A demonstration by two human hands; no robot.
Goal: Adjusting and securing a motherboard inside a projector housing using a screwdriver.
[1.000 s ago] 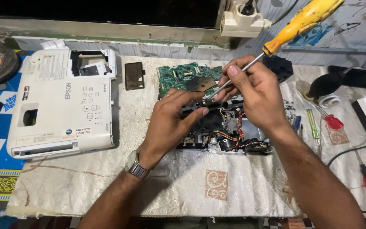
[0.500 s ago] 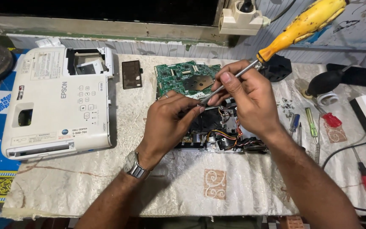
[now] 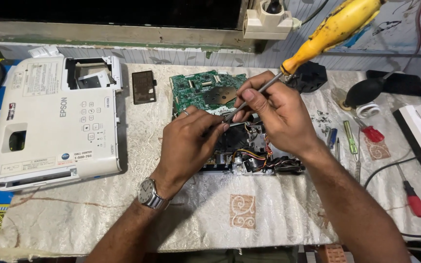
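Right hand (image 3: 278,119): fingers curled and pinched around the metal shaft of a yellow-handled screwdriver (image 3: 334,27), the handle rising up and to the right, the tip angled down toward the opened chassis (image 3: 249,156) at the desk's centre. Left hand (image 3: 191,143): palm down, fingers bent and pressed onto the dark top of the chassis, fingertips close to the screwdriver tip; whether it pinches anything cannot be told. A wristwatch (image 3: 148,193) sits on the left wrist. Green circuit board (image 3: 205,90): lies just behind the chassis, partly hidden by both hands. White cover (image 3: 57,122): upside-right at left, well apart from the hands. Loose screws (image 3: 321,121) and small screwdrivers (image 3: 352,139) lie right of the right hand on the cloth-covered desk (image 3: 230,214).
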